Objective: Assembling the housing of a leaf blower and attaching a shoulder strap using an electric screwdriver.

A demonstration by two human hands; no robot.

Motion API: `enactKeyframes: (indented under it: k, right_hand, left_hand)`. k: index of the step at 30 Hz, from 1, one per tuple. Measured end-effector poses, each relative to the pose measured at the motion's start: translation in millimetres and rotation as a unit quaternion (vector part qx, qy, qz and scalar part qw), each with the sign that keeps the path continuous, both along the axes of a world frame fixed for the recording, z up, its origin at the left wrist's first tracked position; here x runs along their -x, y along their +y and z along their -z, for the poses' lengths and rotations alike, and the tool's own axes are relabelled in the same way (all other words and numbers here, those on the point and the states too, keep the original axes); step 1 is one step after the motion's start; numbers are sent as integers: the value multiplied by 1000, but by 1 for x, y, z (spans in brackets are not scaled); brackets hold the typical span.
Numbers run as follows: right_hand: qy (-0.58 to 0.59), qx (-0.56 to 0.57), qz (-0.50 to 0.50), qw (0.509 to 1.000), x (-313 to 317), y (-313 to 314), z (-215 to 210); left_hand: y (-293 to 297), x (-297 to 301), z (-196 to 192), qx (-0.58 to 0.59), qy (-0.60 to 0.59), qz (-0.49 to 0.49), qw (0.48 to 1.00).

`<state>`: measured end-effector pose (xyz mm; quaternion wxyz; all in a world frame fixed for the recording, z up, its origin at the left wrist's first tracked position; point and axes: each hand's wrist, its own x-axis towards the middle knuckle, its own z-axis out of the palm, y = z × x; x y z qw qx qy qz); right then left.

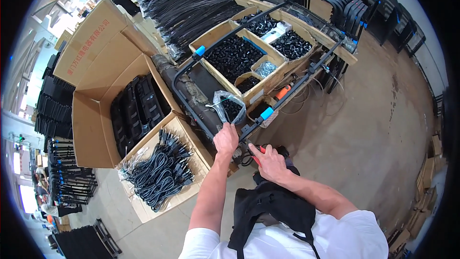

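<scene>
A black metal tube frame (292,93) with blue wraps lies across the bench in front of me. At its near end my left hand (226,139) is closed, thumb and fingers together; what they pinch is hidden. Just beyond them is a clear plastic bag (230,107) of small black parts. To the right, my right hand (272,164) is wrapped round red-handled pliers (257,161), their head close to the frame's near corner. A wooden tray (269,82) behind holds black caps (235,57) and screws (266,69) in compartments.
At left stands an open cardboard box (88,129) with black plastic housings (139,110). Coiled black cables (160,172) lie on cardboard beside it. An orange-handled tool (282,92) hangs under the tray. Stacked black frames (182,7) stand behind; more frames (383,14) line the far right.
</scene>
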<state>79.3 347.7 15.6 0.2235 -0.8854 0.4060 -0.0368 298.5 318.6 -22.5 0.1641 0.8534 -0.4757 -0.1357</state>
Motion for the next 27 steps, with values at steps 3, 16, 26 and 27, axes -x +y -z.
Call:
enactKeyframes:
  k: [3,16,26,27]
  right_hand:
    - [-6,19,4,1000,-3,1,3]
    - [59,64,3,996,-18,7,11]
    - [-8,-83,29,996,-14,-11,8]
    - [-27,-100,47,994,-15,-9,16]
  left_hand:
    - [-2,-2,5,5,3,-6,1000]
    - [-6,-1,5,-12,-5,-25,1000]
    - [-12,-3,10,0,-18,-31,999]
    - [-16,-3,10,3,-17,-31,999]
